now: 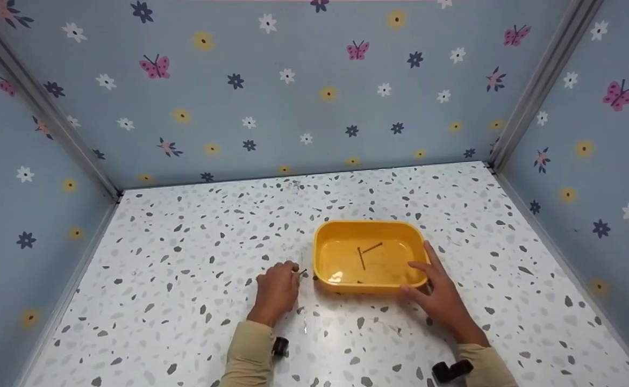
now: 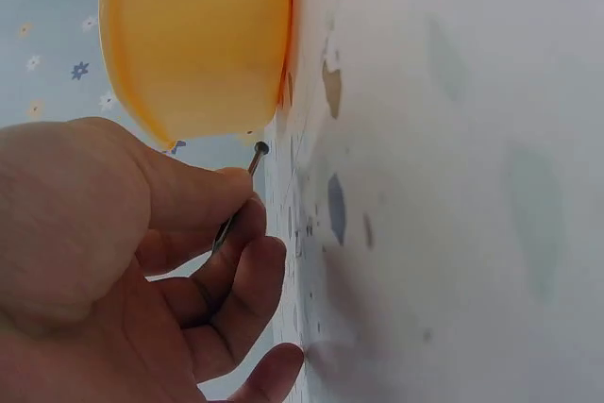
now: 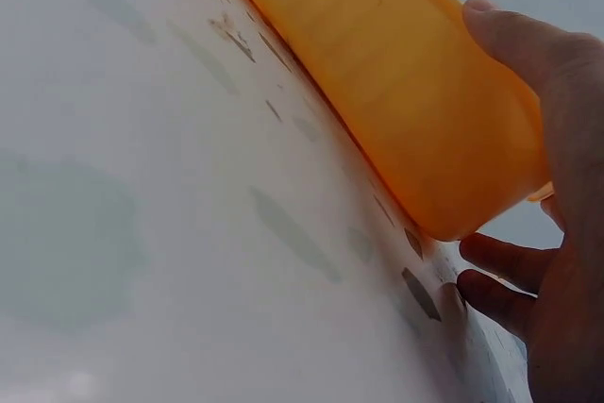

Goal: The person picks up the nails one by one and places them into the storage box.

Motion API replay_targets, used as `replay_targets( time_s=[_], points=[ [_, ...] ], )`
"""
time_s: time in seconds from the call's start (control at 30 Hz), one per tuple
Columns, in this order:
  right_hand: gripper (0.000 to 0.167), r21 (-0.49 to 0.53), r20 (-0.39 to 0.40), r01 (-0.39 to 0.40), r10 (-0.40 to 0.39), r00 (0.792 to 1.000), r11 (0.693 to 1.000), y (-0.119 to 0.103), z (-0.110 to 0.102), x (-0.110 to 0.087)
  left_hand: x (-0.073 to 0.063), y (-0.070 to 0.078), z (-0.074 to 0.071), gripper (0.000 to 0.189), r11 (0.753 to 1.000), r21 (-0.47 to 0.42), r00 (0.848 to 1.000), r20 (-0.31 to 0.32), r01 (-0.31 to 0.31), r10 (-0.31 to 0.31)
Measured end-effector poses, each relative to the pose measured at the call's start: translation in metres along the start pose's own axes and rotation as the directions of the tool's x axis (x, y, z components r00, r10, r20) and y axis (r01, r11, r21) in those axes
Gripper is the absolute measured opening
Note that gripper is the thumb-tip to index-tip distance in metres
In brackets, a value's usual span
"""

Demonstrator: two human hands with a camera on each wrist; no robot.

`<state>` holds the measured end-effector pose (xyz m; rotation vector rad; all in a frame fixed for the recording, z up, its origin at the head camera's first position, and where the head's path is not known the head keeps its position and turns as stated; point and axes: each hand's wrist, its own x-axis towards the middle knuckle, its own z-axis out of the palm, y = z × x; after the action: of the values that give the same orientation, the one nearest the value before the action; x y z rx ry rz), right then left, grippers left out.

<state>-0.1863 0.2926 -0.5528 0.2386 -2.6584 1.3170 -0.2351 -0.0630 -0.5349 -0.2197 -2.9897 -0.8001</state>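
A yellow plastic container point(image 1: 368, 288) with rounded corners sits on the speckled table. Inside lie two thin dark nails point(image 1: 372, 248), one crossing near the other's end, and a small dark bit shows by the near wall. Just left of the container, my left hand point(image 1: 279, 287) pinches another nail point(image 2: 258, 156) between thumb and fingers, its round head sticking out towards the container. At the container's right end, my right hand point(image 1: 439, 295) holds the near right corner. In the right wrist view, its thumb point(image 3: 514, 40) lies at the rim and other fingers touch the end.
White speckled table point(image 1: 201, 231) surrounds the container. A blue flower-and-butterfly panel point(image 1: 304, 107) stands behind it, with similar panels at left and right. A dark wrist strap piece point(image 1: 280, 346) shows by the left sleeve, another point(image 1: 451, 371) by the right.
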Motion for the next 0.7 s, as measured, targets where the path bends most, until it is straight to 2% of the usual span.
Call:
replay_targets(
  time_s=[0.17, 0.3, 0.5, 0.7],
  points=[
    [0.062, -0.006, 0.0, -0.001, 0.001, 1.0, 1.0, 0.001, 0.001, 0.0, 0.0, -0.001, -0.004, 0.019, 0.997, -0.048, 0.998, -0.026, 0.055, -0.056],
    [0.062, -0.002, -0.002, -0.002, 0.002, 1.0, 1.0, 0.001, 0.001, 0.001, 0.001, -0.001, -0.007, 0.017, 0.982, -0.156, 0.993, -0.029, 0.109, -0.115],
    [0.061, -0.005, -0.008, -0.004, 0.004, 1.0, 1.0, 0.002, 0.002, 0.001, 0.001, -0.003, -0.011, 0.011, 0.934, -0.32, 0.986, 0.001, 0.158, -0.167],
    [0.061, -0.009, -0.022, 0.031, -0.032, 0.999, 0.999, 0.003, 0.002, 0.0, 0.001, -0.003, -0.012, 0.008, 0.872, -0.451, 0.98, 0.024, 0.189, -0.2]
  ],
)
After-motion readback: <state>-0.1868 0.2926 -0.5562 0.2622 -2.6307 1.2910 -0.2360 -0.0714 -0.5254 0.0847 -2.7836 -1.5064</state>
